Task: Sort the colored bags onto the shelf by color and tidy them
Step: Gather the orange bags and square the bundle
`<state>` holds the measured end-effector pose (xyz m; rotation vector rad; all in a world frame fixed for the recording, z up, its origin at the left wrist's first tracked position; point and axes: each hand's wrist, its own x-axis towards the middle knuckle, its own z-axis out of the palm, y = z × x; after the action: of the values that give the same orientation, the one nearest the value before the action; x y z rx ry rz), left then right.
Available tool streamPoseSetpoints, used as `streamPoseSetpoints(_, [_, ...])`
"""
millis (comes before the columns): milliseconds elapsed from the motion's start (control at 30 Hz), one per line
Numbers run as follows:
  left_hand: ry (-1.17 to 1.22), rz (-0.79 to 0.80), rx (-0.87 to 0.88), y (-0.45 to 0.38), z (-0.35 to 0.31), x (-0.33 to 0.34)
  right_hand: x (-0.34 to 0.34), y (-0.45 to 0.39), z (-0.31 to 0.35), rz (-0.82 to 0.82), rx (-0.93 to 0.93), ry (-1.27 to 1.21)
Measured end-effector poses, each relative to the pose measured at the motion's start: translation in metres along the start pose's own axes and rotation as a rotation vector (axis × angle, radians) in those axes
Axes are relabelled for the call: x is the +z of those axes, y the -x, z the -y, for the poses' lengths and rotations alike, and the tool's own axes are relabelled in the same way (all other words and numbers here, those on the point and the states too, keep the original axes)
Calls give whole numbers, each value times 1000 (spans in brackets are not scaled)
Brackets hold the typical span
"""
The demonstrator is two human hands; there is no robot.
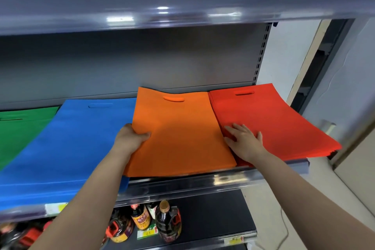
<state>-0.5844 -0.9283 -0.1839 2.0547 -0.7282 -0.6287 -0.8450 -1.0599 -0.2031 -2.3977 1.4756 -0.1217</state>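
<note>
- Left hand (129, 138) clamped on left edge of orange bags (178, 134), thumb on top.
- Right hand (244, 140) flat, fingers spread, pressing red bags (274, 126) beside the orange stack.
- Along the shelf (229, 180), left to right: green bags (22, 128), blue bags (77, 142), orange, red.
- Below: dark sauce bottles (160, 221).

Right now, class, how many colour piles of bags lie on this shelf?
4: green bags far left, blue bags next, orange bags centre, red bags right. More may lie beyond the left edge.
</note>
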Motion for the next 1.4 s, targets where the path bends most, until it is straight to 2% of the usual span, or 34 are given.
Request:
streamPoseSetpoints(233, [-52, 28, -6, -5, 3, 8, 0, -5, -2, 4, 26, -29])
streamPoseSetpoints(400, [1, 49, 18, 1, 0, 12, -2, -5, -5, 35, 32, 24])
streamPoseSetpoints(600, [69, -89, 191, 26, -17, -1, -3, 0, 4, 24, 16, 156])
streamPoseSetpoints(667, [-114, -117, 306, 40, -17, -3, -5, 5, 16, -23, -73, 179])
streamPoseSetpoints(733, [-438, -113, 425, 55, -10, 0, -4, 16, 35, -63, -245, 164])
streamPoseSetpoints(833, [-792, -98, 463, 75, 8, 9, 8, 36, 63, -29, -435, 187])
streamPoseSetpoints(967, [-876, -52, 444, 89, 25, 11, 21, 44, 69, 79, -434, 235])
streamPoseSetpoints(1067, [-893, -138, 543, 94, 36, -3, 21, 45, 72, 106, -403, 246])
streamPoseSetpoints(1233, [-838, -208, 645, 98, 65, -57, 19, 61, 110, 21, -466, 102])
streamPoseSetpoints(1400, [-965, 4, 609, 83, 99, -116, 37, 78, 168, 1, -554, -103])
